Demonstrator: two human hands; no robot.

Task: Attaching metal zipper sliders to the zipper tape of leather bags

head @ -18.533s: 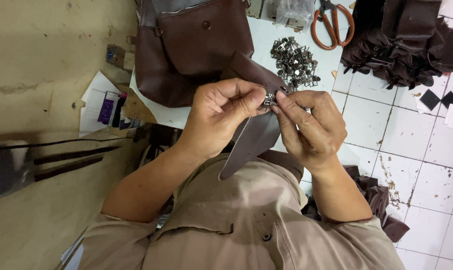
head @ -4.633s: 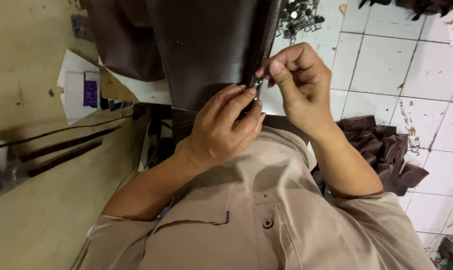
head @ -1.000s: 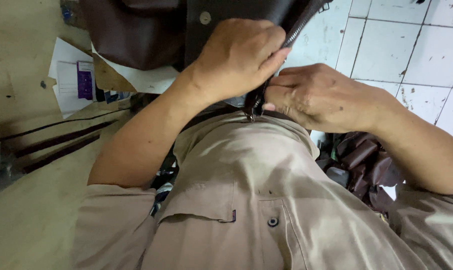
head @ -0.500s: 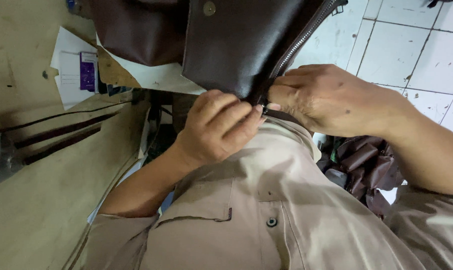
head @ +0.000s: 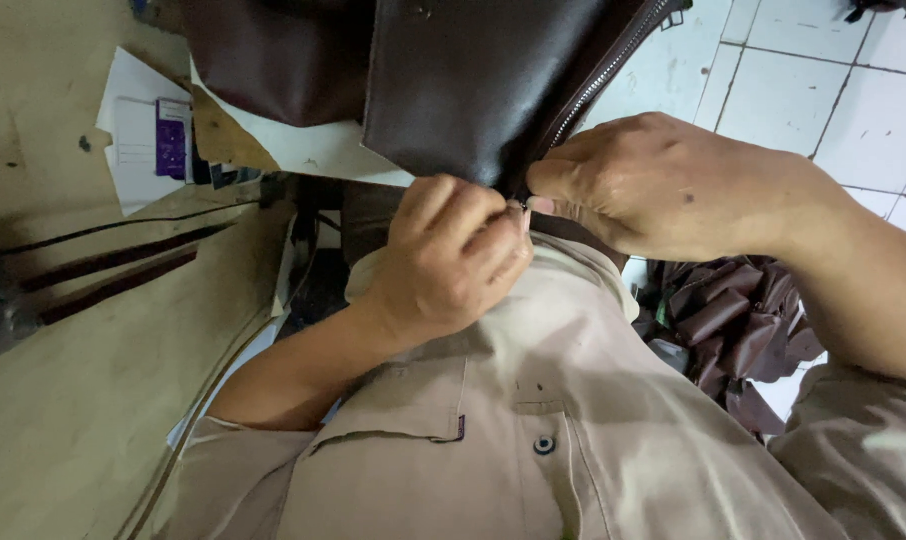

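Fingers (head: 493, 215) at leather panel's (head: 473, 90) zipper end (head: 518, 195)

dark brown leather piece (head: 473, 90) | zipper (head: 598, 85) along edge | held up, lower corner pinched

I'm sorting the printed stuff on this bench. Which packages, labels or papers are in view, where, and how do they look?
White paper sheet: upper left on the wooden bench, rectangular, faint print.
Purple label: on that sheet's right side, small upright rectangle.
White paper: under the brown leather bag, plain.
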